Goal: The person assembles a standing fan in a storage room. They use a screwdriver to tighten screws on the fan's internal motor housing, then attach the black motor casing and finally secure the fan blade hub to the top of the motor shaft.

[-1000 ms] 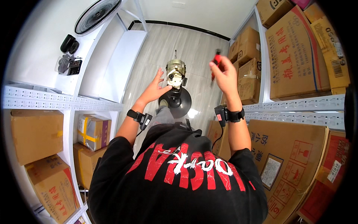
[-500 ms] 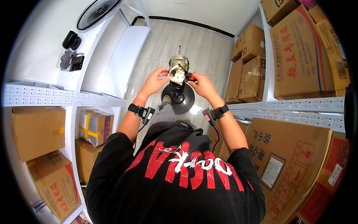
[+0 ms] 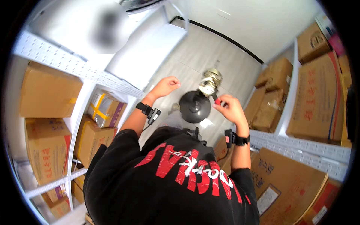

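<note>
A standing fan's exposed motor is upright on its stand, brass-coloured with a pale rear part and a thin shaft toward the far side. Below it on the floor lies the black round base. My right hand, to the right of the motor, is closed round a small tool with a red and black handle, its tip hidden or blurred near the motor. My left hand is raised to the left of the motor, apart from it, fingers curled and pinched; whatever they hold is too small to make out.
White shelving stands on both sides, with cardboard boxes on the left and right. A fan grille lies on the upper left shelf, beside a blurred dark object. A black-bordered wall closes the far end.
My left hand has come away from the motor to the left. My right hand has drawn back a little with the red and black tool. The view has turned toward the left.
</note>
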### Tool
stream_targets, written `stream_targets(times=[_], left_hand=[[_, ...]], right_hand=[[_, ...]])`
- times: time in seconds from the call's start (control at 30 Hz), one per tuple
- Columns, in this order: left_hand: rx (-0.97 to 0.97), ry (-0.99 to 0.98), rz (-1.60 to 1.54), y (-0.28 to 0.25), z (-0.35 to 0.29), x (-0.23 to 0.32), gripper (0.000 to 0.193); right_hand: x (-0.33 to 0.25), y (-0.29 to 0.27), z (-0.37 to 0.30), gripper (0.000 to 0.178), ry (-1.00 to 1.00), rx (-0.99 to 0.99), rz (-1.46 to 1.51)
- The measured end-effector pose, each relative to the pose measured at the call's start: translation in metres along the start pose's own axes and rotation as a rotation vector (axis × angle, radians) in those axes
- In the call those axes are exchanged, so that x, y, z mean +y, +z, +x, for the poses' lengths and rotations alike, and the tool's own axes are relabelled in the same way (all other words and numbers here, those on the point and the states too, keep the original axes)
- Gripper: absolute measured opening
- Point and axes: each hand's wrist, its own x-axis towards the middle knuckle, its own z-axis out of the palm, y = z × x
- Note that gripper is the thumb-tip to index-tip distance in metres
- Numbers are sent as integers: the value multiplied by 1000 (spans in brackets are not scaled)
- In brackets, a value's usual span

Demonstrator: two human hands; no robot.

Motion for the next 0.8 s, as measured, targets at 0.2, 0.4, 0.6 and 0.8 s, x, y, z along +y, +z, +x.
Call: stream_targets(times=[0.2, 0.4, 0.6, 0.8], left_hand=[[169, -97, 10, -49, -31, -47, 16], [352, -134, 91, -116, -57, -80, 31], [466, -212, 20, -212, -83, -136, 39], [586, -225, -102, -312, -126, -165, 32]], right_hand=[[-33, 32, 18, 18, -180, -209, 35], [-88, 92, 79, 28, -245, -407, 121], [-118, 173, 169, 29, -46, -421, 240], [-169, 226, 269, 37, -15, -472, 133]])
